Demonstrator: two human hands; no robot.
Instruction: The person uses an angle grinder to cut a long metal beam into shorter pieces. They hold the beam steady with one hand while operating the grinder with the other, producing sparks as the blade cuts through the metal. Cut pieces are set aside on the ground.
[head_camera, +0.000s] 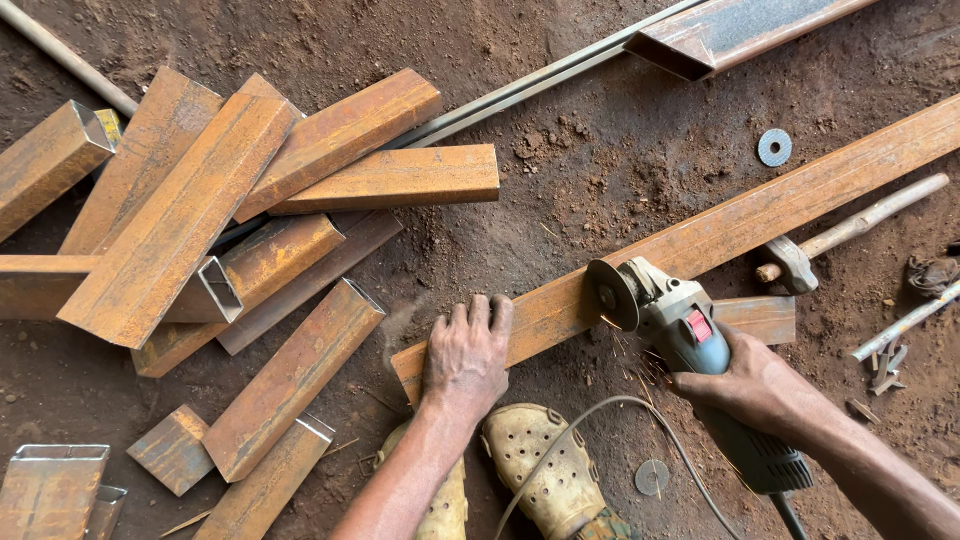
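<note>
A long rusty rectangular steel tube (740, 215) lies diagonally on the dirt floor, from lower centre to upper right. My left hand (466, 350) presses flat on its near end. My right hand (748, 385) grips a grey-green angle grinder (690, 335) with a red switch. The grinder's disc (612, 294) touches the tube's near edge, and a few sparks show below it. The grinder's cable (590, 420) loops down past my feet.
A pile of cut rusty tube pieces (200, 210) covers the left side. A hammer (850, 235) lies beside the long tube at right. Spare discs (774, 147) (652, 476) rest on the dirt. My feet in yellow clogs (545, 470) are at the bottom.
</note>
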